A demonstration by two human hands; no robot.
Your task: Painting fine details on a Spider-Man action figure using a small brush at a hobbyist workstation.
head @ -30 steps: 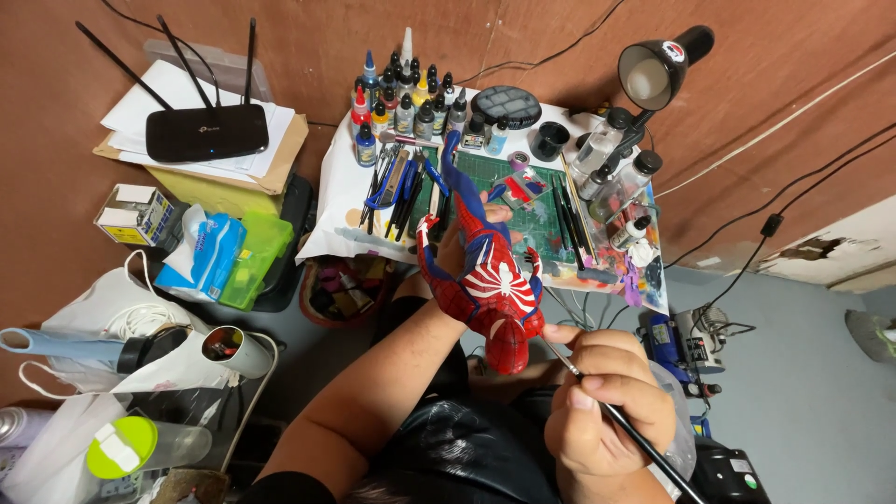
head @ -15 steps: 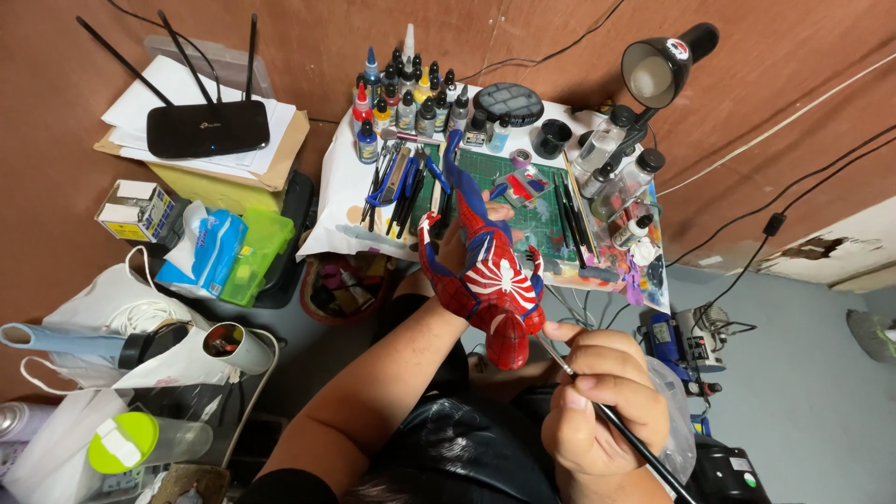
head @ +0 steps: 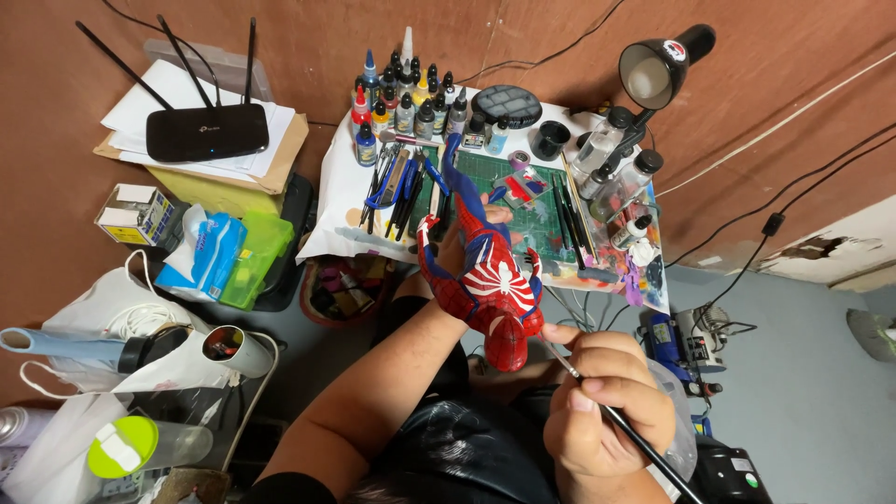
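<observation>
head view: left hand (head: 459, 250) wraps the red-and-blue figure (head: 485, 280), held above the lap, clear of the cutting mat (head: 523, 201). right hand (head: 597, 411) pinches a fine brush (head: 616, 425), tip at the figure's head. advise a steady grip and light, short strokes.

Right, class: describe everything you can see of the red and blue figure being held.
The figure is a glossy, plastic-looking superhero model, red with black web lines, blue panels and a white spider emblem on its back. It is upside down, head toward the person, legs pointing to the cutting mat. The left hand grips it from beneath, mostly hidden. The right hand holds a thin brush whose tip meets the figure near its head.
</observation>
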